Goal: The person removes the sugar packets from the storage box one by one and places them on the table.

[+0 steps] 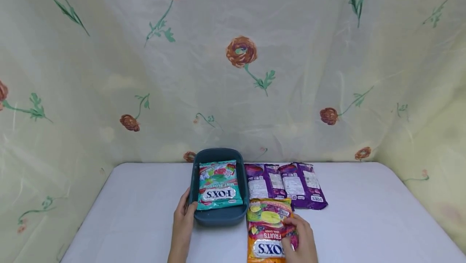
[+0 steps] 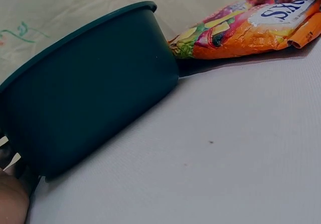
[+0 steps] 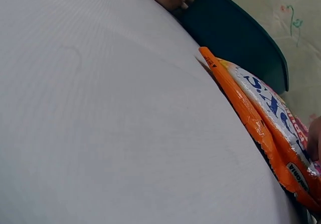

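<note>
My left hand (image 1: 185, 214) grips the near left side of a dark teal plastic tub (image 1: 220, 219), thumb at its rim. In the tub lies a green Fox's Mint Blossom candy bag (image 1: 218, 186), face up. To the right, my right hand (image 1: 301, 236) pinches the right side of an orange Fox's Fruits candy bag (image 1: 263, 230) with curled fingers. In the left wrist view the orange bag (image 2: 241, 35) is close over the table beside the tub (image 2: 95, 83). The right wrist view shows its orange near edge (image 3: 251, 123) along the tabletop.
Two purple candy bags (image 1: 260, 182) (image 1: 307, 186) lie back side up behind the orange one, side by side. A white-covered table (image 1: 138, 214) carries everything. A pale curtain with printed flowers (image 1: 291, 93) hangs behind the table and along both sides.
</note>
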Action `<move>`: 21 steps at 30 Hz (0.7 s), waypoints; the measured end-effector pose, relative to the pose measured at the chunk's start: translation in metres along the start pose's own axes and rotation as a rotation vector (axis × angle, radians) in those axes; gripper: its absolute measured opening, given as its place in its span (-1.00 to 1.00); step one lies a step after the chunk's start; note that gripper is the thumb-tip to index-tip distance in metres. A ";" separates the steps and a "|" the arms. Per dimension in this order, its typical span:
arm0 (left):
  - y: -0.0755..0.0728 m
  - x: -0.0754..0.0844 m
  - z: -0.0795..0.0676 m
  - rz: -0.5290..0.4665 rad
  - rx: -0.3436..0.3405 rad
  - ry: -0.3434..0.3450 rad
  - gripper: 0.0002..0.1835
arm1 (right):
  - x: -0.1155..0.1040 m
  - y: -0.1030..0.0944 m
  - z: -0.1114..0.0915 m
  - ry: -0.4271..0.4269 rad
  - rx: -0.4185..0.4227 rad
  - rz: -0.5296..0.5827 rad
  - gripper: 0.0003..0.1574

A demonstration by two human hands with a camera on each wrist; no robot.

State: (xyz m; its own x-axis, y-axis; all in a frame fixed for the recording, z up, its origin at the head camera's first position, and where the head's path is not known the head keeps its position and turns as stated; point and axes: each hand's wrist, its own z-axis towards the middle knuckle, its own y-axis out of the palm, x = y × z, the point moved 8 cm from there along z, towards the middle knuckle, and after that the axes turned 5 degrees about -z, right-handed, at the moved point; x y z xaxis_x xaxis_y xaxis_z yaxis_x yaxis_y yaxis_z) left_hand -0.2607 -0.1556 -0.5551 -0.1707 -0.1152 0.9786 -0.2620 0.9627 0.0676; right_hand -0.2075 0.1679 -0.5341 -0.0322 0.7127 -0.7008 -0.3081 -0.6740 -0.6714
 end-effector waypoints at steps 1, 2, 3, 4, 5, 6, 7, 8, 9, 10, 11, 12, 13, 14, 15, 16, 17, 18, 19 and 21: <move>0.000 0.001 0.000 0.000 0.000 0.004 -0.42 | 0.000 -0.002 0.001 -0.009 0.020 0.007 -0.45; 0.000 0.001 0.001 -0.001 -0.001 0.008 -0.42 | -0.001 -0.003 0.001 -0.013 0.035 0.017 -0.45; 0.001 0.002 0.001 -0.002 -0.001 0.012 -0.42 | -0.001 -0.004 0.002 -0.011 0.043 0.015 -0.45; 0.001 0.002 0.001 -0.003 0.000 0.013 -0.42 | -0.002 -0.006 0.002 -0.006 0.054 0.019 -0.46; 0.001 0.002 0.001 -0.004 0.001 0.015 -0.42 | -0.002 -0.008 0.002 -0.001 0.069 0.027 -0.47; 0.000 0.002 0.001 -0.006 0.002 0.016 -0.43 | -0.003 -0.010 0.002 0.002 0.086 0.038 -0.48; 0.000 0.002 0.000 -0.005 0.003 0.015 -0.43 | -0.003 -0.012 0.002 0.006 0.104 0.052 -0.50; 0.001 0.001 0.000 -0.007 0.004 0.010 -0.42 | -0.004 -0.013 0.002 0.013 0.117 0.068 -0.52; 0.001 0.000 0.000 -0.008 0.005 0.004 -0.42 | -0.003 -0.014 0.002 0.023 0.122 0.083 -0.55; 0.001 -0.001 0.000 -0.009 0.006 0.000 -0.42 | -0.003 -0.015 0.003 0.031 0.131 0.112 -0.57; 0.001 -0.001 0.000 -0.010 0.007 -0.005 -0.42 | -0.003 -0.015 0.003 0.037 0.137 0.136 -0.59; 0.001 -0.002 0.000 -0.009 0.007 -0.010 -0.41 | -0.003 -0.016 0.004 0.045 0.136 0.158 -0.60; 0.001 -0.003 0.000 -0.008 0.006 -0.015 -0.41 | -0.003 -0.015 0.004 0.055 0.132 0.173 -0.61; 0.001 -0.003 0.000 -0.008 0.006 -0.019 -0.41 | -0.003 -0.015 0.005 0.065 0.122 0.184 -0.63; 0.001 -0.003 0.000 -0.006 0.008 -0.019 -0.41 | -0.004 -0.014 0.005 0.072 0.114 0.192 -0.63; 0.001 -0.003 0.000 -0.003 0.008 -0.020 -0.41 | -0.006 -0.014 0.005 0.074 0.109 0.202 -0.64; 0.001 -0.003 0.000 -0.002 0.010 -0.020 -0.41 | -0.008 -0.014 0.006 0.075 0.098 0.210 -0.65; 0.001 -0.003 0.001 -0.001 0.011 -0.019 -0.41 | -0.010 -0.013 0.007 0.073 0.086 0.221 -0.66; 0.000 -0.002 0.001 -0.001 0.012 -0.018 -0.41 | -0.013 -0.013 0.008 0.077 0.065 0.228 -0.66; 0.000 0.000 0.002 0.000 0.015 -0.015 -0.41 | -0.020 -0.012 0.011 0.078 0.021 0.254 -0.65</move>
State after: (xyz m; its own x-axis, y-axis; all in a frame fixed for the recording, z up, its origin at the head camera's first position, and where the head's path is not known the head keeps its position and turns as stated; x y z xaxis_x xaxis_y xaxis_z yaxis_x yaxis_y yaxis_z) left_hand -0.2623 -0.1555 -0.5557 -0.1850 -0.1192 0.9755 -0.2760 0.9590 0.0648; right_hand -0.2140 0.1639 -0.5094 -0.0381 0.5037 -0.8630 -0.3188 -0.8246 -0.4673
